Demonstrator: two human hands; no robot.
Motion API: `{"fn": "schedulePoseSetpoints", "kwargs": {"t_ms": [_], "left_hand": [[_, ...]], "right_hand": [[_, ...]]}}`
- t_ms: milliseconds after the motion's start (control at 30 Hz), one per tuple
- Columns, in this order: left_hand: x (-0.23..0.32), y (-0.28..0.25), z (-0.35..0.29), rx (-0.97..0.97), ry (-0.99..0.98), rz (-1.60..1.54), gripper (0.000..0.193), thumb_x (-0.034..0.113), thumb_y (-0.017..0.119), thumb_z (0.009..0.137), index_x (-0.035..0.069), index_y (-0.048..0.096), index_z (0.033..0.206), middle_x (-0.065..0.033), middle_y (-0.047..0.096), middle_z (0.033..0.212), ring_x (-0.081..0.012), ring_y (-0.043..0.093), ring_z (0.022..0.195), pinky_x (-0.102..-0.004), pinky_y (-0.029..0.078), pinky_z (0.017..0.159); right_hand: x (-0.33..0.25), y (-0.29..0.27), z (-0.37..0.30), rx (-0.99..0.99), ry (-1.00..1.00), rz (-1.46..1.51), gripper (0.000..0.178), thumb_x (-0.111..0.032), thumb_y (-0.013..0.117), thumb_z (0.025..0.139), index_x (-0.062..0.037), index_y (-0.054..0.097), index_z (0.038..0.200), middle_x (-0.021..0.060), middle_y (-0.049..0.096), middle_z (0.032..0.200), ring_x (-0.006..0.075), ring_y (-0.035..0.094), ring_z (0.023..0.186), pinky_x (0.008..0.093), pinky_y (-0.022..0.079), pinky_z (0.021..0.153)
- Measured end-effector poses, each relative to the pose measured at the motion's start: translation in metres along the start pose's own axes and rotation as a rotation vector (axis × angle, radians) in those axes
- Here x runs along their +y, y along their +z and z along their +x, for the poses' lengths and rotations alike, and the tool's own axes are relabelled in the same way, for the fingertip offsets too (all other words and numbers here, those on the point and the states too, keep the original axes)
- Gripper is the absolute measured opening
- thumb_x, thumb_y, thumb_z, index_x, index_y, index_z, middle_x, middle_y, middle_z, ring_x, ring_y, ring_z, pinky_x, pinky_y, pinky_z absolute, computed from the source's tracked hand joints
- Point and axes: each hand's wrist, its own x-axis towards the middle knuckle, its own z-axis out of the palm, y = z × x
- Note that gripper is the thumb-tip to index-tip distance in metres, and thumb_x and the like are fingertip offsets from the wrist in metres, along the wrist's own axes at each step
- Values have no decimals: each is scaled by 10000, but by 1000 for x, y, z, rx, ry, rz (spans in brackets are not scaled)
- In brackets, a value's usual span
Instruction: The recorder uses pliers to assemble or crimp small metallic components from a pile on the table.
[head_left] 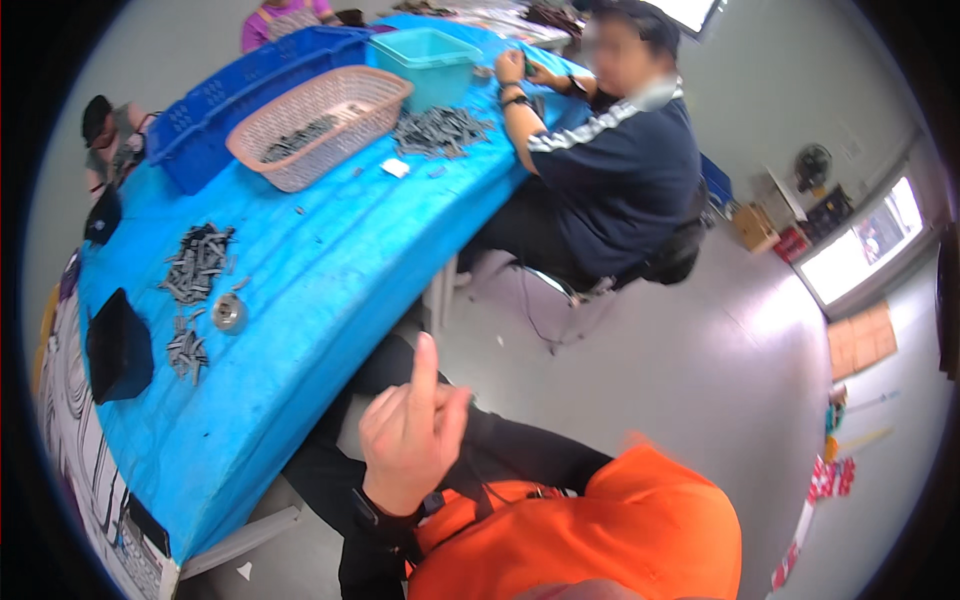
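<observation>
My left hand (412, 432) is raised in front of my body, beside the table's near edge. Its index finger points up, the thumb stands apart and the other fingers are partly curled; I see nothing held in it. A black band (372, 512) circles the wrist. My right hand does not show. On the blue-covered table (290, 300), left of my hand, lie a larger pile of small grey pieces (198, 265) and a smaller pile (187, 355). A round metal tin (228, 313) sits beside them. Further left stands a black bin (118, 345).
A pink basket (290, 178) with grey pieces, a blue crate (190, 150), a turquoise tub (425, 62) and another grey pile (442, 132) occupy the far table. A co-worker (620, 180) sits at the right side, hands together; two other people are beyond. Cables (535, 325) trail below.
</observation>
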Motion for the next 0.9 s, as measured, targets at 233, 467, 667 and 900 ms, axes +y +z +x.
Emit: {"fn": "schedulePoseSetpoints", "kwargs": {"t_ms": [233, 467, 667, 900], "left_hand": [[15, -51, -5, -37, 81, 35, 789, 484, 691, 766, -35, 440, 1305, -176, 497, 1334, -290, 546, 1110, -428, 425, 933], [-50, -55, -30, 173, -160, 316, 179, -30, 526, 661, 101, 646, 678, -55, 631, 697, -242, 608, 641, -341, 485, 579], [-183, -180, -60, 217, -741, 670, 118, 104, 594, 825, -3, 602, 875, -149, 629, 770, -275, 619, 717, -361, 487, 667], [-299, -195, -63, 107, -842, 665, 188, 81, 726, 736, 2, 588, 836, -105, 617, 709, -228, 585, 631, -351, 472, 619]], "right_hand": [[0, 0, 0, 22, -94, -154, 330, -286, 538, 840, 18, 570, 963, 270, 621, 925, 418, 632, 807, 492, 510, 682], [44, 21, 7, 48, 161, -176, 376, -168, 630, 753, 32, 460, 1022, 249, 633, 969, 390, 644, 884, 476, 521, 733], [14, 36, 4, 68, 50, -136, 330, -128, 590, 745, 37, 489, 1012, 236, 638, 910, 371, 642, 889, 455, 516, 765], [24, 27, 5, 129, 93, -124, 279, -118, 575, 779, 25, 513, 1011, 229, 650, 932, 362, 652, 885, 437, 522, 775]]}}
